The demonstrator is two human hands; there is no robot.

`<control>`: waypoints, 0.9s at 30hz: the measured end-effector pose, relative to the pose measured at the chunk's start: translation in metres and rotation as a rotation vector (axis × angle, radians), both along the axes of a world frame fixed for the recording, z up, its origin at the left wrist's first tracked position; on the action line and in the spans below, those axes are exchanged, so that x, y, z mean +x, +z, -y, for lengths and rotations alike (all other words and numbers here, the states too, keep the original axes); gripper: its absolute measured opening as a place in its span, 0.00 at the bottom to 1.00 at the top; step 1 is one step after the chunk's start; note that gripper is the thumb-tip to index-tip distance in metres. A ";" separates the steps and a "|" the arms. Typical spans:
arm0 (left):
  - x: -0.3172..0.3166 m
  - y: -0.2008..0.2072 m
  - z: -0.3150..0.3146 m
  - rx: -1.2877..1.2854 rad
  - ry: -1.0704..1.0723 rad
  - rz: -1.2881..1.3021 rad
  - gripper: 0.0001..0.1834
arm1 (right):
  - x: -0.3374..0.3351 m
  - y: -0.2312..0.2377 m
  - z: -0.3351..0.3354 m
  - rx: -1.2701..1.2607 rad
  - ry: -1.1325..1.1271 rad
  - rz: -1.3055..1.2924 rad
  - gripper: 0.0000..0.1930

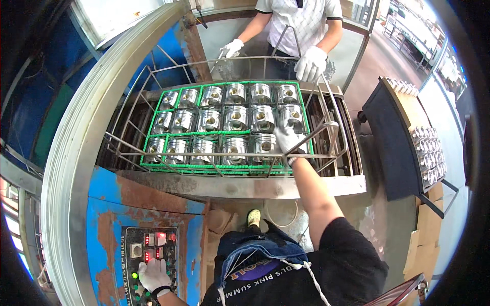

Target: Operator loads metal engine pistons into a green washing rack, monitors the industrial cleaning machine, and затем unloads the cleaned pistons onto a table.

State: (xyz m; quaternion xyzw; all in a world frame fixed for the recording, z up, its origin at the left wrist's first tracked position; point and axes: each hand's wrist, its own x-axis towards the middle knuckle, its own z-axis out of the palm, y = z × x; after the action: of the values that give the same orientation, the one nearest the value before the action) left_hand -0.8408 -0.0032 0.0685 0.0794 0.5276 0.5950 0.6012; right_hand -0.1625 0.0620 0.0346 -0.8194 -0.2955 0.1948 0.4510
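My left hand [154, 276], in a white glove, lies over the buttons of a dark control panel [133, 237] at the lower left, its fingers stretched and apart. Through the wire basket [224, 153] in front of me reaches my right hand [289, 141], also gloved. It is over the near right corner, among metal pistons [235, 148] standing in rows inside a green-edged grid [199, 134]. The hand covers the corner place, and whether its fingers grip a piston cannot be made out. Right beside it are one piston [265, 145] and another behind [291, 115].
Across the basket stands a co-worker; one gloved hand [312, 63] is near its far right corner, the other [233, 48] at its far left. A metal ledge [245, 187] runs along the near side. On the right is a dark cart [390, 148] carrying more metal parts [427, 153].
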 end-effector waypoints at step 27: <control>0.010 0.019 -0.029 -0.120 0.391 -0.118 0.16 | -0.206 0.244 -0.040 -0.468 0.782 0.196 0.26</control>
State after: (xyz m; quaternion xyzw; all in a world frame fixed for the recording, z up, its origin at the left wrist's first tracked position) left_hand -0.8313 0.0258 0.0878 -0.0256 0.6018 0.6620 0.4461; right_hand -0.3682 0.1019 0.2786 -0.7408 -0.5714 0.3333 0.1168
